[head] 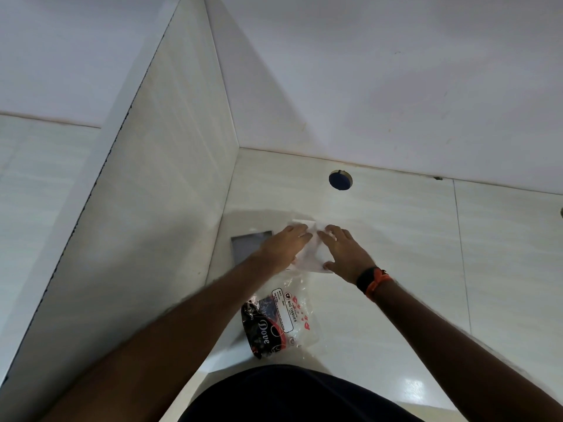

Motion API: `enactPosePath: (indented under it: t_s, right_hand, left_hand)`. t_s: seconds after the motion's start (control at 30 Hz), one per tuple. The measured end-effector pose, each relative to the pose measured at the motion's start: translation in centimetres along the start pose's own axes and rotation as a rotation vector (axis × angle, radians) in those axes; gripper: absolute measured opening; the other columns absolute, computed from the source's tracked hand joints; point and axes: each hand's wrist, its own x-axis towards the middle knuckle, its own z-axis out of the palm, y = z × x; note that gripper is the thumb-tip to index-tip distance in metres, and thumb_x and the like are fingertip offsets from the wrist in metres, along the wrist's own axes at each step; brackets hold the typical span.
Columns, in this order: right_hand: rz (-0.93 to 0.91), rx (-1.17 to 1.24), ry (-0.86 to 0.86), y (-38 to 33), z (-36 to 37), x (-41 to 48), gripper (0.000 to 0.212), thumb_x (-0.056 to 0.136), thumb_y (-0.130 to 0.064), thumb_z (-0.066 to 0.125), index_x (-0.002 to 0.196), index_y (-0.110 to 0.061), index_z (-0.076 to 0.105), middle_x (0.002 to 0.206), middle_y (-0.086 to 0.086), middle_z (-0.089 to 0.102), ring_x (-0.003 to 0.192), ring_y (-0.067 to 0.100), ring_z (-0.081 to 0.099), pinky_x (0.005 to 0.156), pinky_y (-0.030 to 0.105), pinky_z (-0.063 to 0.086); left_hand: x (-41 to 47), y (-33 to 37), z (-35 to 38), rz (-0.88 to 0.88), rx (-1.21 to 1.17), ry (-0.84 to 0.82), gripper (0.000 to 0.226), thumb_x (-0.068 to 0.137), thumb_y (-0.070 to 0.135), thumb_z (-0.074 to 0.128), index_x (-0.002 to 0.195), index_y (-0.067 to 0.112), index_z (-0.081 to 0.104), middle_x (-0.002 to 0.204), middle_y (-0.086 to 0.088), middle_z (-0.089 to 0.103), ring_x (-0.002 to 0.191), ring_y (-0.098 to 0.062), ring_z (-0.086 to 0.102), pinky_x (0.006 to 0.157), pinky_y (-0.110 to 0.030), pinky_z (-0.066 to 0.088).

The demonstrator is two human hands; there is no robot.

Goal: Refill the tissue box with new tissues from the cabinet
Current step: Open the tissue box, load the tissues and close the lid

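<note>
A white stack of tissues (308, 254) lies on the pale tiled counter (396, 239), near the corner. My left hand (281, 246) rests on its left side and my right hand (342, 249) presses on its right side, fingers spread over the top. To the left, partly under my left hand, sits a grey square tissue box (246, 245). Nearer to me lies a clear plastic tissue wrapper (281, 318) with red and black print.
A white side wall (152, 208) rises close on the left and a white back wall (365, 86) stands behind. A dark round hole (340, 180) sits in the counter near the back wall. I wear a black and orange band (373, 281) on my right wrist.
</note>
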Motion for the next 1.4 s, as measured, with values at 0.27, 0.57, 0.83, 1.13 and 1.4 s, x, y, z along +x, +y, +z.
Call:
enactPosePath:
  t_s: [0.27,0.57,0.83,1.13,1.4]
  right_hand:
    - [-0.018,-0.073,-0.024,0.1,0.0,0.6,0.076,0.078,-0.021,0.078,0.145,-0.011,0.042,0.150,0.012,0.035,0.134,0.031,0.038,0.098,0.037,0.050]
    - [-0.037,-0.123,-0.073,-0.2,1.1,2.2,0.076,0.078,-0.017,0.077,0.143,-0.006,0.040,0.145,0.016,0.042,0.132,0.033,0.045,0.097,0.043,0.051]
    - [0.031,-0.228,-0.041,-0.5,1.8,2.8,0.088,0.078,-0.038,0.076,0.147,-0.007,0.031,0.143,0.012,0.042,0.130,0.029,0.047,0.088,0.045,0.052]
    - [0.055,-0.220,-0.018,-1.6,2.8,3.2,0.067,0.086,-0.011,0.064,0.145,0.000,0.033,0.141,0.019,0.041,0.126,0.035,0.048,0.090,0.046,0.053]
    - [0.202,0.451,0.408,-0.6,0.7,-0.9,0.037,0.087,-0.017,0.069,0.123,-0.016,0.062,0.125,0.003,0.063,0.116,0.022,0.054,0.100,0.032,0.042]
  left_hand:
    - [0.8,0.2,0.5,-0.040,0.020,-0.114,0.085,0.075,-0.008,0.073,0.149,0.001,0.032,0.150,-0.016,0.039,0.133,-0.031,0.048,0.089,-0.042,0.056]
    - [2.5,2.0,0.9,-0.211,0.232,-0.118,0.062,0.084,0.001,0.066,0.140,-0.004,0.037,0.143,-0.020,0.043,0.131,-0.033,0.046,0.094,-0.039,0.050]
    - [2.5,1.2,3.7,-0.338,0.236,-0.013,0.069,0.036,0.024,0.090,0.102,0.010,0.074,0.098,-0.009,0.073,0.079,-0.016,0.071,0.068,-0.030,0.055]
    - [1.5,0.9,2.7,-0.308,0.155,0.073,0.071,0.051,0.020,0.089,0.116,0.008,0.065,0.110,-0.010,0.065,0.092,-0.020,0.066,0.073,-0.035,0.054]
    - [-5.9,-2.6,5.3,-0.521,-0.265,0.310,0.028,0.090,0.016,0.063,0.118,0.011,0.064,0.114,-0.009,0.066,0.105,-0.027,0.061,0.080,-0.035,0.052]
